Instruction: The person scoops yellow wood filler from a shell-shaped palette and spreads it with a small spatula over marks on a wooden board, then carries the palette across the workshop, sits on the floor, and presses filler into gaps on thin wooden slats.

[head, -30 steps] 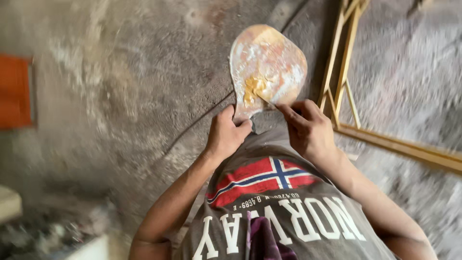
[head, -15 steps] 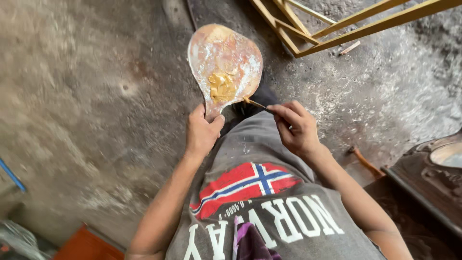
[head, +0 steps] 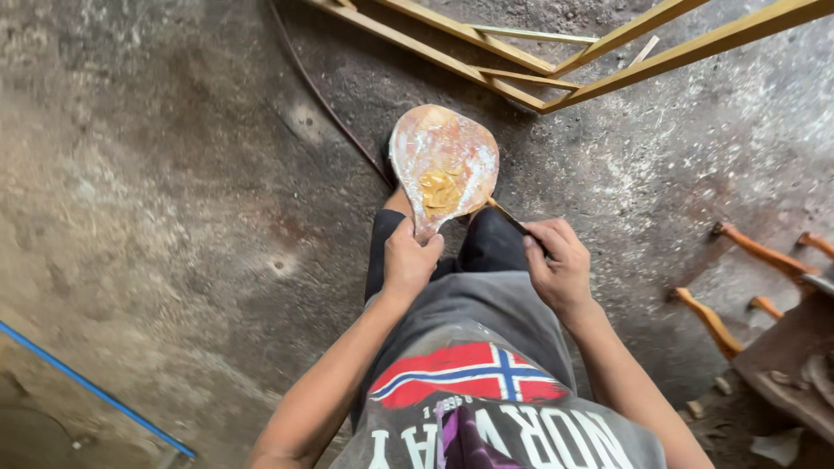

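the paddle-shaped board (head: pixel 445 165) sits above the floor (head: pixel 156 174), held between both hands, with a lump of paste (head: pixel 440 191) on its lower middle. the left hand (head: pixel 411 259) grips its handle from below; the right hand (head: pixel 558 265), just right of it, holds a thin tool (head: pixel 504 214) touching the board's lower right edge. a frame of slats (head: pixel 556 52) lies behind the board, carved legs (head: pixel 738 287) at the right edge, a pipe (head: pixel 95 391) in the lower left corner.

Soft daylight falls evenly on the grey concrete floor (head: pixel 174 217). Shadows are faint. There is no glare. The middle looks sharp, while the edges bend and blur a little.

1 head camera looks steeply down, close over the torso, onto the floor (head: pixel 156 217)
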